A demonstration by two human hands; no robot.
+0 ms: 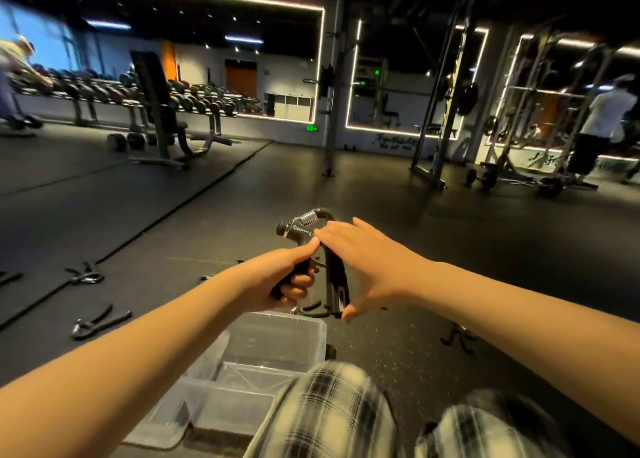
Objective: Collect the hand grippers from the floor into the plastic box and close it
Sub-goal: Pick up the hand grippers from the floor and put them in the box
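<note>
Though half hidden, one hand gripper.

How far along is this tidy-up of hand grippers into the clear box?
Barely begun. The plastic box stands open, with no gripper visible inside. The left hand grips one handle of a hand gripper above it, the right hand touching the other handle. Left: at least three floor grippers, two at left and one at right, then closing the box.

Nothing reads clearly; print on the hand gripper, wall lettering and green sign blur.
</note>
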